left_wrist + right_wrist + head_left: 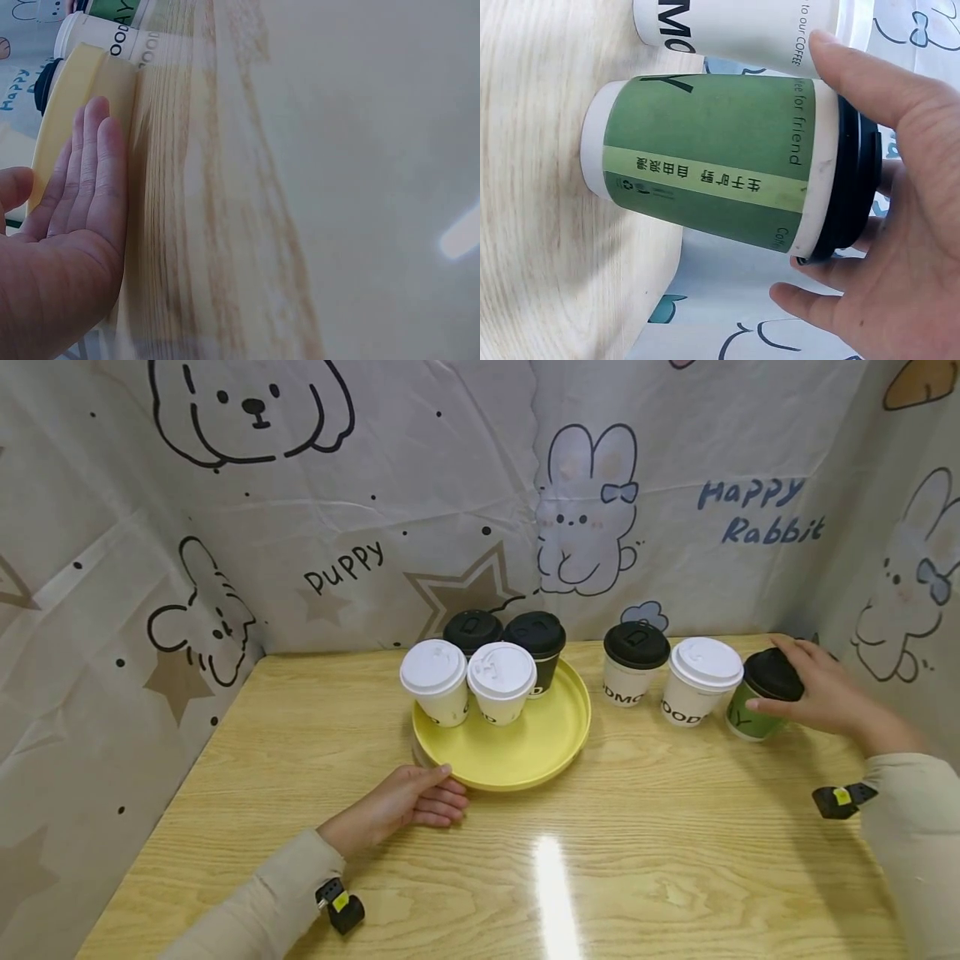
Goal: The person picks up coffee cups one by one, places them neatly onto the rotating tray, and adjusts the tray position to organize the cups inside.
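Note:
A round yellow tray (517,760) lies on the table, bearing several lidded paper coffee cups: two with white lids (501,670) in front, two with black lids (535,635) behind. My left hand (408,802) is at the tray's near-left edge, thumb by the rim, other fingers straight along its side. At the far right, my right hand (825,697) spreads around the black lid (855,180) of a green paper cup (705,157). The thumb stands off from the lid in the right wrist view; whether the fingers behind touch it, I cannot tell.
Left of the green cup stand a white-lidded white cup (697,685) and a black-lidded white cup (633,668), both outside the tray. A printed cloth (450,527) hangs behind the wooden table (645,852) and along both sides.

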Motion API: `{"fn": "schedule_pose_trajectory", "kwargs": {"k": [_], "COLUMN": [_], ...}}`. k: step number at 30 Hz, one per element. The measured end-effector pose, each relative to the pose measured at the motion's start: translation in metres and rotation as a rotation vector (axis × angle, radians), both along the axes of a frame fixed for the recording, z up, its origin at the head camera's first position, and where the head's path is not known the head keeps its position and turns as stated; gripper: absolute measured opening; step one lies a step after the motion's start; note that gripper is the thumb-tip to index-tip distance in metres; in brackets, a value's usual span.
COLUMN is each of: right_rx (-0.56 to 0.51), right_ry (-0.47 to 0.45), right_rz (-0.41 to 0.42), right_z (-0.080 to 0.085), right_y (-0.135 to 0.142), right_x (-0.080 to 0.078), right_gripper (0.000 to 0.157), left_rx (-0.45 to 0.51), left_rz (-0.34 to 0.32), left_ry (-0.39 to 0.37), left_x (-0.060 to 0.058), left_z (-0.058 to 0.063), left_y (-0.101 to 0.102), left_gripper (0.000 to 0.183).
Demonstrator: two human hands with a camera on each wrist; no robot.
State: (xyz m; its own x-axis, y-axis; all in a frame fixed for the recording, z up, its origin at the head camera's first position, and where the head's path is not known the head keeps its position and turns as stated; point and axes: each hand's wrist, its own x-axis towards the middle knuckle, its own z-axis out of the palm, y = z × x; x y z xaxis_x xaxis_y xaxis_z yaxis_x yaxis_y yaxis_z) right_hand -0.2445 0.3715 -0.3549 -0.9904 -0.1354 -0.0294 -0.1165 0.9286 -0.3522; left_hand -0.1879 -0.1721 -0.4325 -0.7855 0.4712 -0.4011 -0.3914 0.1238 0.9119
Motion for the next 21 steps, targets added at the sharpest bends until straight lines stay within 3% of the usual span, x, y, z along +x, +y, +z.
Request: {"fn": "schedule_pose_trajectory", "kwargs": {"k": [21], "right_rx": [-0.054], "right_ry": [0.076], "right_rz": [-0.034], "right_z": [-0.0096], "right_y": [-0.0036], "right_x": [0.0012], "right_gripper": [0.103], "left_rx": [0.01], "left_rz": [0.006], "left_ry": [-0.003], "left_x": [-0.0001], "left_z": [-0.0019], "left_y": [0.0008], "left_gripper": [0.054]}}
